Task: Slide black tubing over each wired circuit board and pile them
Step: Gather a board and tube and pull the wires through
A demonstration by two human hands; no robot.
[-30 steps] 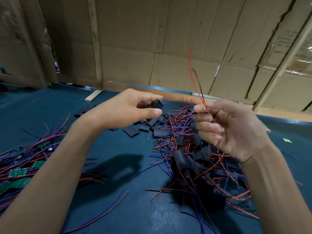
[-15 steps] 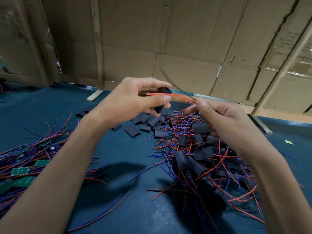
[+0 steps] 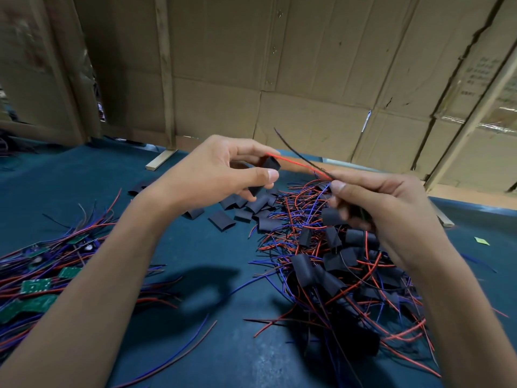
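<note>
Fingers [image 3: 261,175] of the left hand [image 3: 212,175] are curled, thumb and forefinger pinching a short black tubing piece [image 3: 268,166] up in the air above the table. Across from it the right hand [image 3: 386,208] is curled tight too, pinching the leads of a wired circuit board [image 3: 356,212], of which little shows behind the fingers. The red wire [image 3: 296,163] reaches left and meets the mouth of the tubing; whether its tip is inside, I can't tell. The black wire [image 3: 296,151] is the worry: it springs up and away, well clear of the opening.

If the sleeve goes on now, I'd judge it takes one lead only and jams against the stray one. A soft, flattened mouth could also fold the wire tip back.

The tubing's long axis tilts, upper end toward the right hand, lower end down toward the loose tube pieces [image 3: 223,224] on the blue table [image 3: 195,253]. Further out, the sleeved pile [image 3: 330,270] lies under the right wrist, and bare green boards [image 3: 36,285] wait at far left.
</note>
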